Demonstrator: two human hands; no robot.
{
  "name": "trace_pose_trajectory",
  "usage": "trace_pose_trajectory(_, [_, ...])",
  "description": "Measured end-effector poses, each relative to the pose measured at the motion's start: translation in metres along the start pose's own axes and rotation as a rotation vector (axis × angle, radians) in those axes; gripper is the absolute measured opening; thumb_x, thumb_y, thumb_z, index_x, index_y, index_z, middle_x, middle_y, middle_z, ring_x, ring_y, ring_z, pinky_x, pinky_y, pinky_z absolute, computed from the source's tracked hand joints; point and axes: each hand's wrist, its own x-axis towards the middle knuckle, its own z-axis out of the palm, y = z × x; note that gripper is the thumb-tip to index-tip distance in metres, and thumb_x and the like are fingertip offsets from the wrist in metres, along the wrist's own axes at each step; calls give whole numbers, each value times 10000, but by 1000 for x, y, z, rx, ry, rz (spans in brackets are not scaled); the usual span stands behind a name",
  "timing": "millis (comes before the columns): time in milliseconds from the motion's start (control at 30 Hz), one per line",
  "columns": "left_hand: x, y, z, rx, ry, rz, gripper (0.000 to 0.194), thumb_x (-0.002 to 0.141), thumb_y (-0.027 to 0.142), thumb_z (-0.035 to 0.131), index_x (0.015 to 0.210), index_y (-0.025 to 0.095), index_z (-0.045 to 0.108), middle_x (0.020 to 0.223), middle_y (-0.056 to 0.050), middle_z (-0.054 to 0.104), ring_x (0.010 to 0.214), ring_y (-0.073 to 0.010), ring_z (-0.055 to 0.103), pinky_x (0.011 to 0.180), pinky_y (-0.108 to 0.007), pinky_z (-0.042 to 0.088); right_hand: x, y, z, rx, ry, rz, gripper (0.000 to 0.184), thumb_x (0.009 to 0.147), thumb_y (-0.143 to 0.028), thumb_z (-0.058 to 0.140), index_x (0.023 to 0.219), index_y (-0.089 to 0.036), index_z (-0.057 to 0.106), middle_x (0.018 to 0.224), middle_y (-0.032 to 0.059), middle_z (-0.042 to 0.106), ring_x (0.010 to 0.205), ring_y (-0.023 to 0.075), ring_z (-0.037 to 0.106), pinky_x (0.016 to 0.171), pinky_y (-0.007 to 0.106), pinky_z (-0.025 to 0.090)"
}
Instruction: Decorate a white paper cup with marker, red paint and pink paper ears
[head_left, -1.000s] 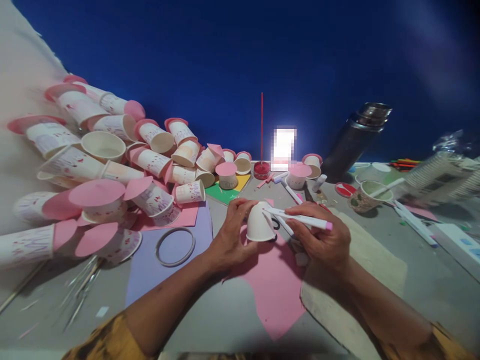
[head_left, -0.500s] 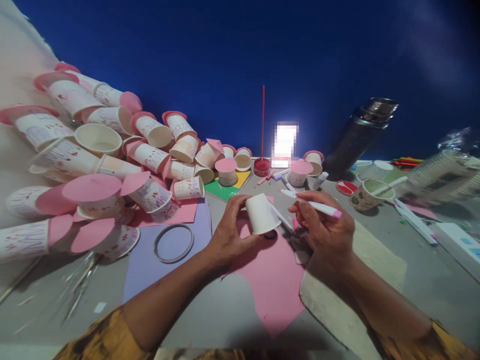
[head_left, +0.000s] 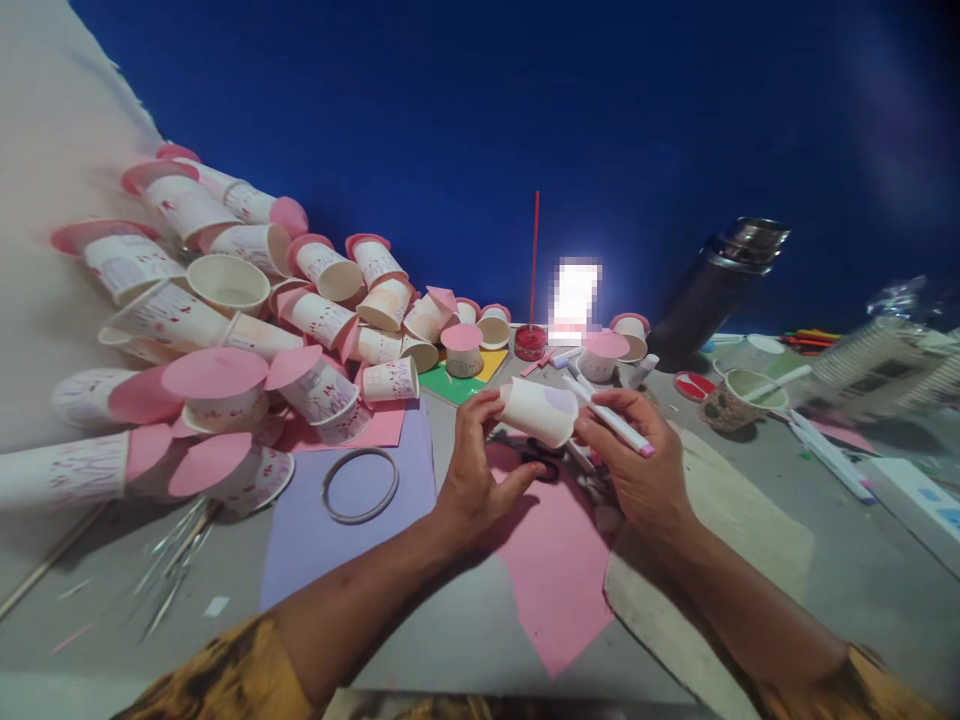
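A small white paper cup [head_left: 534, 412] is tilted on its side in the air, gripped at its base end by the fingers of my left hand [head_left: 476, 480]. A pale purple patch shows on the cup near its rim. My right hand [head_left: 646, 465] holds a white marker pen [head_left: 619, 428] with a pink-purple end, and its fingertips are at the cup's rim. Below the cup, dark scissors handles [head_left: 541, 464] rest on a cut sheet of pink paper [head_left: 555, 590]; the rest of the scissors is hidden.
Decorated paper cups with pink paper tops [head_left: 214, 372] are heaped on the left. A grey ring [head_left: 325, 492] lies on purple paper [head_left: 300, 550]. A dark flask [head_left: 694, 305], a patterned cup [head_left: 739, 400] and stacked cups [head_left: 862, 365] stand right. Thin brushes [head_left: 176, 560] lie front left.
My left hand has turned the cup further onto its side, bringing the purple patch into view. My right hand has moved left with the marker, up to the cup's rim.
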Motion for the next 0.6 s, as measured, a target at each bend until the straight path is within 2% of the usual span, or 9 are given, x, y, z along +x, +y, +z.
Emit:
trace_pose_trajectory(67, [0, 4, -3, -136, -26, -84, 535, 847, 304, 785, 1271, 282, 460, 1409, -108, 487, 1378, -292, 531, 1160, -531, 465, 7, -2, -6, 1, 32, -12, 406, 690, -353, 890, 1005, -221, 672, 871, 15, 756, 693, 164, 683, 609, 271, 559])
trace_pose_trajectory(133, [4, 7, -9, -305, -50, -253, 493, 877, 321, 755, 1272, 291, 460, 1316, -77, 559, 1187, -244, 656, 1039, -492, 556, 15, -3, -13, 1, 30, -34, 373, 697, -325, 876, 995, -220, 679, 877, 18, 754, 694, 164, 678, 590, 265, 548])
trace_pose_trajectory(200, [11, 8, -17, -412, -118, -393, 587, 825, 353, 810, 1305, 292, 479, 1226, -56, 604, 1014, -214, 701, 934, -467, 607, 21, -4, -20, -13, -12, -66, 347, 697, -307, 869, 977, -215, 687, 877, 24, 752, 698, 171, 678, 584, 270, 546])
trace_pose_trajectory(233, [15, 8, -22, -425, -191, -424, 651, 770, 352, 859, 1320, 294, 515, 1240, -62, 612, 1008, -220, 705, 934, -473, 611, 24, -5, -23, -28, -48, -79, 336, 697, -303, 868, 968, -214, 692, 877, 26, 751, 699, 174, 679, 584, 273, 546])
trace_pose_trajectory(300, [24, 8, -31, -387, -347, -409, 777, 656, 303, 941, 1354, 314, 599, 1372, -95, 600, 1193, -288, 668, 1024, -507, 586, 26, -7, -27, -67, -141, -82, 316, 698, -308, 866, 951, -215, 701, 853, 22, 750, 680, 173, 675, 574, 273, 541])
trace_pose_trajectory(400, [31, 10, -39, -264, -501, -289, 878, 617, 243, 962, 1420, 373, 631, 1520, -86, 553, 1445, -352, 510, 1167, -555, 490, 24, -11, -29, -118, -291, -52, 292, 695, -320, 859, 925, -217, 712, 807, 15, 750, 686, 183, 689, 587, 277, 547])
trace_pose_trajectory(500, [32, 15, -41, -138, -591, -204, 918, 656, 225, 933, 1485, 403, 582, 1581, -69, 502, 1468, -357, 492, 1211, -582, 439, 20, -13, -27, -161, -385, -67, 264, 715, -332, 843, 921, -216, 725, 834, 24, 762, 757, 205, 712, 643, 299, 566])
trace_pose_trajectory(600, [30, 21, -40, -24, -666, -160, 903, 686, 221, 909, 1503, 380, 559, 1540, -86, 510, 1450, -347, 503, 1195, -569, 453, 17, -12, -24, -215, -428, -112, 235, 751, -338, 822, 937, -220, 739, 866, 29, 764, 811, 215, 713, 691, 317, 570])
